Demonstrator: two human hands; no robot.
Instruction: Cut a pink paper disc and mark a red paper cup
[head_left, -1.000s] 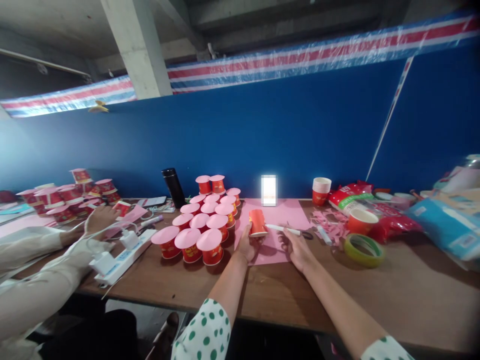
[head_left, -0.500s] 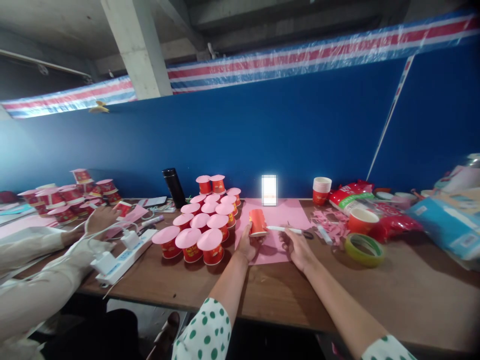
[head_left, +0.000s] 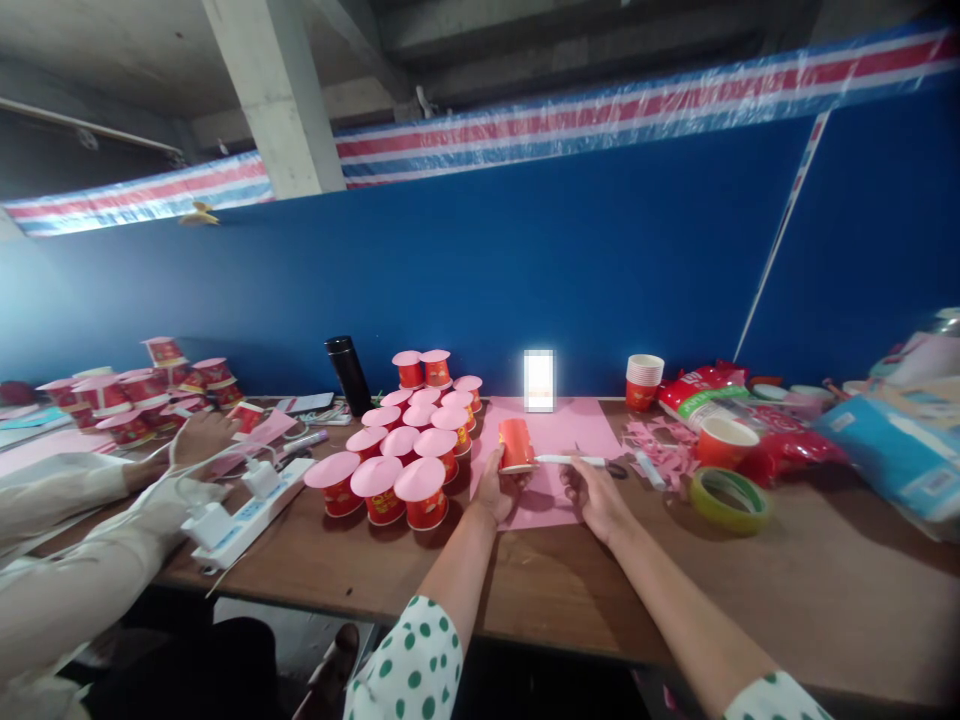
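My left hand (head_left: 495, 491) is closed round a red paper cup (head_left: 516, 445), which it holds tilted above a pink paper sheet (head_left: 559, 418). In my right hand (head_left: 596, 492) is a slim white pen (head_left: 570, 460), gripped near its right end. The pen lies nearly level, its point at the cup's lower right edge; whether they touch I cannot tell. Just behind that hand shows the dark handle of what look like scissors (head_left: 616, 468), partly hidden. To the left, several red cups (head_left: 384, 495) carry round pink paper discs (head_left: 377, 477) on top.
At right are stacked cups (head_left: 644, 382), pink scraps (head_left: 660, 445), a single cup (head_left: 726, 440), a tape roll (head_left: 729, 500) and red plastic packaging (head_left: 701, 390). A black flask (head_left: 348, 375) and power strip (head_left: 247, 512) stand left, beside a co-worker's hand (head_left: 202, 440).
Almost nothing differs. The cup and the pen are held in nearly the same place, with only a very slight shift.
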